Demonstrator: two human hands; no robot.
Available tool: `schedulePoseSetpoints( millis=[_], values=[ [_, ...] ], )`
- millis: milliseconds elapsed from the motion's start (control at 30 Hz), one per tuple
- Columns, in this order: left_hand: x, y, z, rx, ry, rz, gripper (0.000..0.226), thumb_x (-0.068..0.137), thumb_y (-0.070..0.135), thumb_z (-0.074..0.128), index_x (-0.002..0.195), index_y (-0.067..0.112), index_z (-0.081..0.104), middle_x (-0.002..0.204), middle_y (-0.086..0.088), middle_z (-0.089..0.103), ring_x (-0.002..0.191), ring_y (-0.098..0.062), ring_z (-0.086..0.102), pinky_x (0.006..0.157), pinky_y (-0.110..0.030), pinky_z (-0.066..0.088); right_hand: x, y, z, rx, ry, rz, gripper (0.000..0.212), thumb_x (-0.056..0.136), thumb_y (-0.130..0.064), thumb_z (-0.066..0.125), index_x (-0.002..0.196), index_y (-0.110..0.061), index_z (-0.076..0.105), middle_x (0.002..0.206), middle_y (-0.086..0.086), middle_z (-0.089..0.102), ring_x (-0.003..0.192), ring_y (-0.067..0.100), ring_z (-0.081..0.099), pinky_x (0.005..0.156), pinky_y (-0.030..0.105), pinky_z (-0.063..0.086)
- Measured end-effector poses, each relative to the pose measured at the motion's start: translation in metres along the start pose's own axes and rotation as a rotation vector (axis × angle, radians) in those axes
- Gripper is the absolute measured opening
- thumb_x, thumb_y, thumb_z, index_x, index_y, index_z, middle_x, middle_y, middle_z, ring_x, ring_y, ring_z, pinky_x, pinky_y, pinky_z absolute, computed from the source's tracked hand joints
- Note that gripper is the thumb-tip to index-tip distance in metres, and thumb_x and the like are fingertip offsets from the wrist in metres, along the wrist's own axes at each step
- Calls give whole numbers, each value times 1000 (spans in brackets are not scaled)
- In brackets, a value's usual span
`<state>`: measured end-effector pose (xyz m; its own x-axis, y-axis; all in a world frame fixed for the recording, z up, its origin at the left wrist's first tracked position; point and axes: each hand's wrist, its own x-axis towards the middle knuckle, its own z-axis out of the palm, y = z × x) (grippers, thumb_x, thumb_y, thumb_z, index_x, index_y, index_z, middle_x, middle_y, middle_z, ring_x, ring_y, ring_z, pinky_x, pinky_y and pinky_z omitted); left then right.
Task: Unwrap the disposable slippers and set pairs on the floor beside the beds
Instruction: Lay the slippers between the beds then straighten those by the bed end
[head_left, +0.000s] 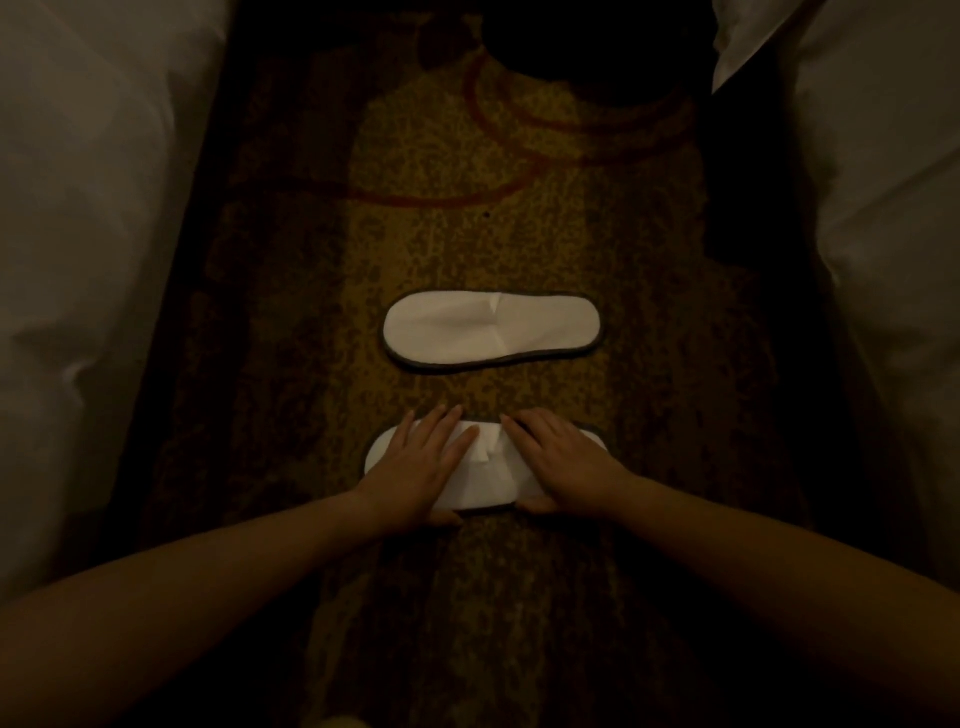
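Observation:
Two flat white disposable slippers with dark edging lie crosswise on the patterned carpet between two beds. The far slipper (491, 331) lies alone, toe end to the left. The near slipper (485, 470) is under both hands. My left hand (422, 462) rests flat on its left part, fingers spread, thumb at the near edge. My right hand (558, 460) lies flat on its right part, thumb also at the near edge. The middle of the near slipper shows between the hands.
White bedding (93, 234) hangs down on the left and more white bedding (883, 208) on the right. The brown and gold carpet (467, 218) with red curved lines runs between them. A dark round shape (576, 47) sits at the far end.

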<state>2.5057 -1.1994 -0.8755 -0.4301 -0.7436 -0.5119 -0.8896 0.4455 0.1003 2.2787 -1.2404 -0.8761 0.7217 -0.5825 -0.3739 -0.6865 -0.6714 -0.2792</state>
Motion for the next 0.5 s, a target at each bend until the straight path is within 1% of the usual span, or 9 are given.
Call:
schedulePoseSetpoints(
  millis=[100, 167, 267, 367, 433, 500],
  values=[
    [-2, -5, -12, -5, -9, 1, 104, 74, 79, 34, 150, 20, -4, 160, -12, -6, 147, -30, -4, 117, -52, -2, -1, 2, -8, 27, -14, 26, 95, 80, -63, 50, 147, -11, 8, 154, 14, 17, 141, 29, 15, 117, 38, 11],
    [-6, -10, -33, 14, 16, -29, 94, 79, 77, 27, 150, 23, -1, 160, -10, -2, 147, -30, -2, 116, -55, 1, -4, 4, -25, 55, 6, 103, 89, 82, -62, 46, 147, -12, 13, 154, 14, 18, 141, 29, 16, 117, 38, 11],
    [-18, -17, -78, -35, -13, -104, 82, 87, 67, 28, 150, 22, 5, 161, -9, 4, 147, -30, 3, 116, -54, 8, -17, 1, -59, 130, 59, 283, 81, 86, -58, 44, 146, -10, 18, 153, 16, 21, 140, 32, 19, 115, 39, 13],
    [-35, -17, -130, -105, -122, -194, 78, 89, 65, 26, 150, 20, 10, 160, -8, 10, 145, -32, 12, 114, -54, 15, -43, -13, -100, 259, 59, 426, 77, 87, -58, 44, 144, -11, 23, 150, 15, 25, 136, 32, 24, 112, 41, 20],
    [-53, -10, -163, -139, -150, -253, 76, 90, 64, 24, 150, 18, 12, 159, -8, 13, 143, -33, 17, 113, -56, 19, -65, -25, -129, 285, 35, 471, 76, 87, -58, 43, 144, -12, 23, 149, 14, 27, 133, 32, 27, 111, 41, 23],
    [-74, 3, -196, -145, -178, -259, 74, 90, 63, 24, 150, 19, 12, 159, -8, 12, 143, -32, 18, 112, -58, 18, -87, -38, -165, 280, 10, 495, 75, 87, -60, 41, 144, -14, 22, 150, 13, 26, 133, 32, 27, 111, 42, 24]
  ],
)
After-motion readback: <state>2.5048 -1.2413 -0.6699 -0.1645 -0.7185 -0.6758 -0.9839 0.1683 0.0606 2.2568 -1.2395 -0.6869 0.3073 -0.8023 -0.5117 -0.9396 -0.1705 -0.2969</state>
